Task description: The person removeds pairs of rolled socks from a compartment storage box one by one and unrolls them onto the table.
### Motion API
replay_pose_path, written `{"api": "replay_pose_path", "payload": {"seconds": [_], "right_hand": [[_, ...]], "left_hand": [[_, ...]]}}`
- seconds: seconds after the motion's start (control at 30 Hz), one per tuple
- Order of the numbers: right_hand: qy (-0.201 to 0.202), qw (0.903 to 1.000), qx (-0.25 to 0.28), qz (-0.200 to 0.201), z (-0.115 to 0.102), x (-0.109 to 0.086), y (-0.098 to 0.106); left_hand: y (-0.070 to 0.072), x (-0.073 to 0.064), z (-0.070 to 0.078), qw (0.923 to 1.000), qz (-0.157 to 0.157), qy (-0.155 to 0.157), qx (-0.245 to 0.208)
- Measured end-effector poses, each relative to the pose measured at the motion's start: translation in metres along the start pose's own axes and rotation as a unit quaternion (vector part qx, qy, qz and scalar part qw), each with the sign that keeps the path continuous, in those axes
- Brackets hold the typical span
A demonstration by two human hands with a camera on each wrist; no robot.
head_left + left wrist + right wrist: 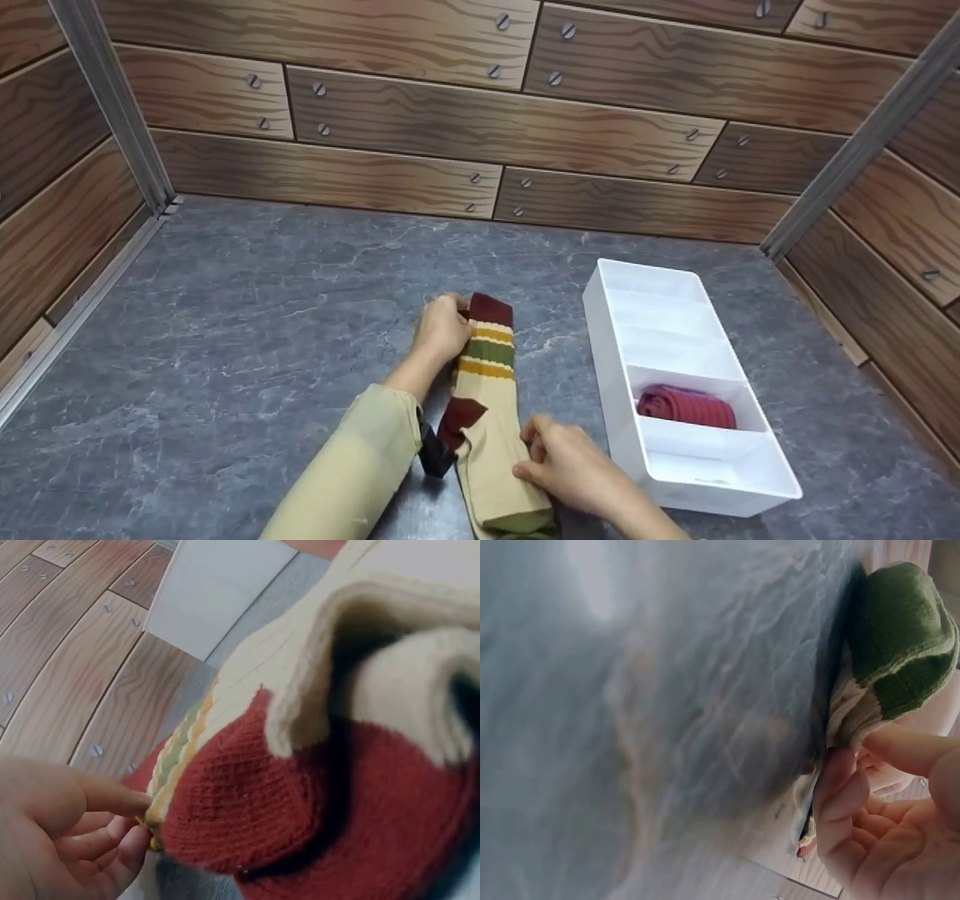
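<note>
A pair of long cream socks (pixel 491 442) lies stacked lengthwise on the grey surface. Their cuffs are dark red above yellow and green stripes, the heels red, the toes green. At the striped cuff end, my left hand (pixel 442 326) pinches the left edge; the left wrist view shows thumb and fingertips on the yellow stripe, beside the red heels (pixel 232 795). Lower down, my right hand (pixel 566 465) pinches the right edge of the foot part. In the right wrist view its thumb and fingers grip the cream fabric just beside the green toes (pixel 900 637).
To the right stands a long white divided box (pixel 611 360); one compartment holds a rolled dark red sock bundle (pixel 686 407). Wood-patterned panels (pixel 390 112) with metal corner posts wall the surface at the back and sides. A black strap (pixel 435 454) is at my left wrist.
</note>
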State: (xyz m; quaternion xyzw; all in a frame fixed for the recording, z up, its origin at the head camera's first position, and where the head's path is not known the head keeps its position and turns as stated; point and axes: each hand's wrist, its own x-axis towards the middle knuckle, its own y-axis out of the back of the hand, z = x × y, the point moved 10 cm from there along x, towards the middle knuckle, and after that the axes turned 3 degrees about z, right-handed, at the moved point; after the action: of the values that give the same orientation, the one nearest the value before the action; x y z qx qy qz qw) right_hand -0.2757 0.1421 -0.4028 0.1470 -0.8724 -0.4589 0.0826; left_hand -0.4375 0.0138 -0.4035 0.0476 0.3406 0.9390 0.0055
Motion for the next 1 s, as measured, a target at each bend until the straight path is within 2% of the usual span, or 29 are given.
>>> {"api": "replay_pose_path", "payload": {"seconds": [0.17, 0.23, 0.33, 0.43, 0.6, 0.73, 0.83, 1.0], "right_hand": [[0.019, 0.9993, 0.032, -0.004, -0.006, -0.002, 0.001], [0.023, 0.9988, 0.043, 0.000, -0.008, -0.003, 0.003], [0.026, 0.9982, 0.053, 0.011, -0.010, -0.005, 0.010], [0.028, 0.9980, 0.051, 0.023, -0.010, -0.010, 0.018], [0.031, 0.9979, 0.034, 0.046, -0.004, -0.022, 0.036], [0.041, 0.9965, 0.003, 0.074, 0.003, -0.034, 0.051], [0.049, 0.9934, -0.047, 0.092, 0.006, -0.042, 0.056], [0.047, 0.9783, -0.157, 0.127, 0.001, -0.052, 0.051]], "left_hand": [[0.001, -0.002, 0.011, 0.9993, -0.001, -0.036, 0.002], [0.001, -0.003, 0.017, 0.9986, -0.003, -0.051, -0.012], [0.000, -0.004, 0.025, 0.9966, -0.018, -0.058, -0.055], [-0.005, -0.004, 0.030, 0.9913, -0.040, -0.045, -0.117], [-0.016, -0.005, 0.038, 0.9776, -0.066, -0.009, -0.200], [-0.028, -0.008, 0.045, 0.9736, -0.086, 0.000, -0.211], [-0.038, -0.011, 0.046, 0.9757, -0.103, 0.002, -0.194], [-0.055, -0.016, 0.046, 0.9749, -0.123, -0.004, -0.186]]}}
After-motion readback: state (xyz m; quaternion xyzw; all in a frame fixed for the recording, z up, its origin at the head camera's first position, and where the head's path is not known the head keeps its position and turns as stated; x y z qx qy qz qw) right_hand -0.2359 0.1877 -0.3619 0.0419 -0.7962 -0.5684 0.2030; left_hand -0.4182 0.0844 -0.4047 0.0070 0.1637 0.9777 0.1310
